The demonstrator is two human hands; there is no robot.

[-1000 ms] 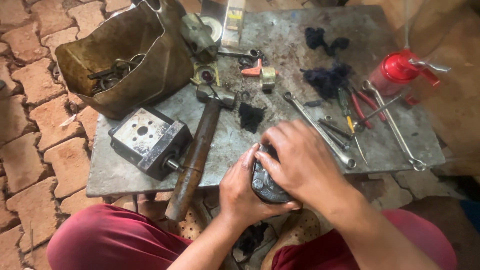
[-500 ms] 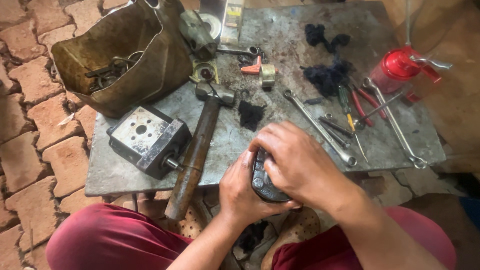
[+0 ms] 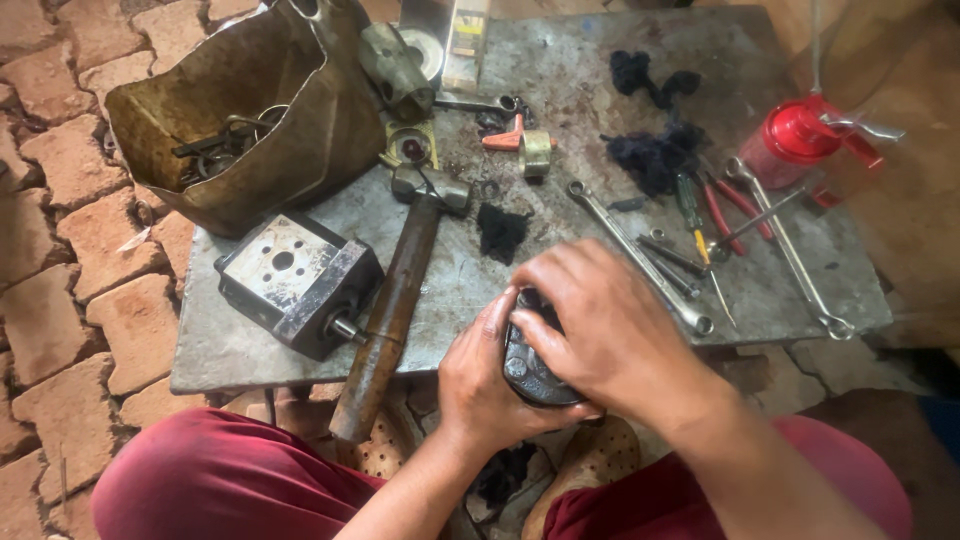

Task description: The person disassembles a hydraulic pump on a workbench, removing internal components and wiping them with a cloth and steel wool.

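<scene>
Your left hand (image 3: 480,385) cups the dark metal part (image 3: 530,365) from below at the table's (image 3: 560,80) near edge, fingers wrapped tight; your right hand (image 3: 600,325) clamps over its top, just right of the hammer (image 3: 395,290).

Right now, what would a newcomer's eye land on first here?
Both hands, left hand and right hand, clasp a dark round metal part at the table's near edge. A long hammer lies beside a grey metal block at left. A red oil can stands far right.
</scene>
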